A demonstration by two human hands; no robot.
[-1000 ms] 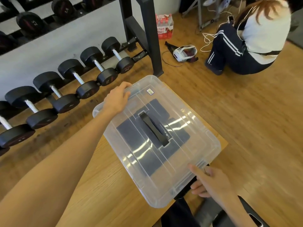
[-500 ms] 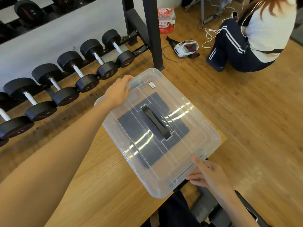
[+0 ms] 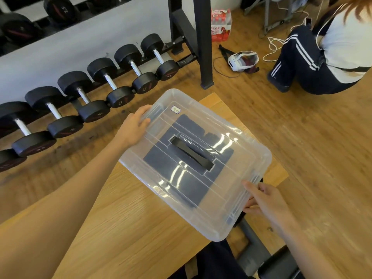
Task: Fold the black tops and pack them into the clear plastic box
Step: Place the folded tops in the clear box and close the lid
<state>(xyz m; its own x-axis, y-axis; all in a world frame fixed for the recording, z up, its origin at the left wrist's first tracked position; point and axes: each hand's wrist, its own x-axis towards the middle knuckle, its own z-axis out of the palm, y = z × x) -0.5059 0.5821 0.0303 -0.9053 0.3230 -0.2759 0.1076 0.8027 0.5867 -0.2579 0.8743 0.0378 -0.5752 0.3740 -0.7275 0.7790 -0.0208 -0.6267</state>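
Head view: clear plastic box [image 3: 237, 194] lies diagonally, upper-left to lower-right.

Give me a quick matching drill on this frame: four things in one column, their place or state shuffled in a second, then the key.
Things:
1. left hand
2. right hand
3. black strap handle
4. folded dark tops

Places:
A. inside the clear plastic box, seen through its lid
B. grips the box's far-left corner
C. lies flat in the middle of the lid
D. holds the box's near-right edge

Pairs: 1-B, 2-D, 3-C, 4-A
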